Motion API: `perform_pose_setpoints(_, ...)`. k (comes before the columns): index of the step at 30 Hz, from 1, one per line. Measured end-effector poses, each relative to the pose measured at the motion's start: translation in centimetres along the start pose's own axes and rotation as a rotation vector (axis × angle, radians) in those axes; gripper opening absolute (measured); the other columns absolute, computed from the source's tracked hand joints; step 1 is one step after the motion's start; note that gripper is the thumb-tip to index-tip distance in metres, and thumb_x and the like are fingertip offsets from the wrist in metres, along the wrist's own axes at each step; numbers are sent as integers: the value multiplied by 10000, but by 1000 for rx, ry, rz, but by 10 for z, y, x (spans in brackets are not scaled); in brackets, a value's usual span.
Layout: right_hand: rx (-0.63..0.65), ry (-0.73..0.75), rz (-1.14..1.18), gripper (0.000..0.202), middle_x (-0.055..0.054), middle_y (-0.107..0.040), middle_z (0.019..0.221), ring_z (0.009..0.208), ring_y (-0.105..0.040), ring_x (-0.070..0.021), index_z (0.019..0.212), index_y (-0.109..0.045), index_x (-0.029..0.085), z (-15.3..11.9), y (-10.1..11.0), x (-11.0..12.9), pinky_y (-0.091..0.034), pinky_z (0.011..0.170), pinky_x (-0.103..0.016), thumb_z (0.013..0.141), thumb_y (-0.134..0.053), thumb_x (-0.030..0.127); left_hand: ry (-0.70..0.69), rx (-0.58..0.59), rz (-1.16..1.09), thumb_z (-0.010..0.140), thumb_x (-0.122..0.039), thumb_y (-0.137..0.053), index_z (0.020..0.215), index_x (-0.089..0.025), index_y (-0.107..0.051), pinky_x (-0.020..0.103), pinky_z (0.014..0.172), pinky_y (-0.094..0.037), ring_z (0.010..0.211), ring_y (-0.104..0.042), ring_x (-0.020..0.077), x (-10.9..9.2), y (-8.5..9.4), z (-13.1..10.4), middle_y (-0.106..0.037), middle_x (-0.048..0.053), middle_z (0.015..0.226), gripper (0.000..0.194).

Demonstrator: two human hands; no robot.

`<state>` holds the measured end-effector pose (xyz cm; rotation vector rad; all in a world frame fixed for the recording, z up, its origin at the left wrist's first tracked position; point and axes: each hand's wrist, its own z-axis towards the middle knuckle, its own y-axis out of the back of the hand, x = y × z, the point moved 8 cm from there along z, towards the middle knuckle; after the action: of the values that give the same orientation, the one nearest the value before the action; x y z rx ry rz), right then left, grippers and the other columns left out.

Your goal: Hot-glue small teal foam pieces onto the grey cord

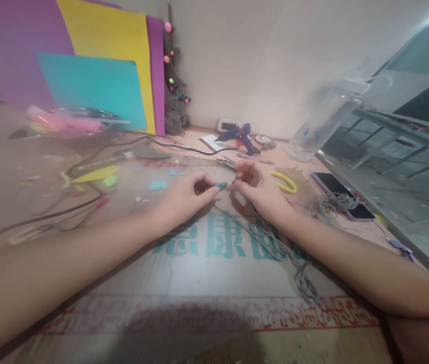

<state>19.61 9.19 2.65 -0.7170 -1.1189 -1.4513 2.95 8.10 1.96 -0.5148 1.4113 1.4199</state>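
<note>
Between the thumb and index finger of my left hand (195,194) is a small teal foam piece (221,186), with something grey on it. My right hand (257,189) is just to its right, its fingertips pinched close to the piece. Grey yarn (271,237) comes out from under the right hand and trails in loose loops toward me; the exact grip on it is partly hidden. Scissors with yellow handles (288,183) lie behind the right hand. Flat teal foam cutouts (158,185) lie left of the hands.
A glue gun (239,136) stands at the back, its cord running left. A clear plastic jug (322,121) and a phone (341,194) under tangled yarn are on the right. Coloured foam sheets (100,86) lean at the back left. A printed plastic sheet (206,278) covers the table.
</note>
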Motion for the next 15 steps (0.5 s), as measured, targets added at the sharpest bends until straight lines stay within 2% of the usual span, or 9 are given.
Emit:
perform_pose_setpoints(5,-6,-10,25,284,49,-426,783,681,-458,-111,894,-478,234,-1,-1,2,-396,630,-267,678,-593,91,2,1,19,857,-343,-589,769,-186,-602,272,592,-397,639,-558,143,0,0,0,-643,-3,711,181)
perform_pose_setpoints(9,-10,-36,-26,220,66,-403,716,611,-391,-100,849,-463,224,-2,0,2,-345,583,-254,695,-552,94,12,7,3,857,-349,-591,772,-184,-598,270,596,-388,650,-556,143,0,-1,0,-641,-3,717,186)
perform_pose_setpoints(15,-9,-77,-6,180,67,-447,694,603,-429,-96,842,-465,222,-3,0,-1,-362,587,-243,738,-571,119,23,17,-7,860,-342,-590,776,-183,-593,270,603,-393,648,-553,138,1,-2,1,-637,-9,713,180)
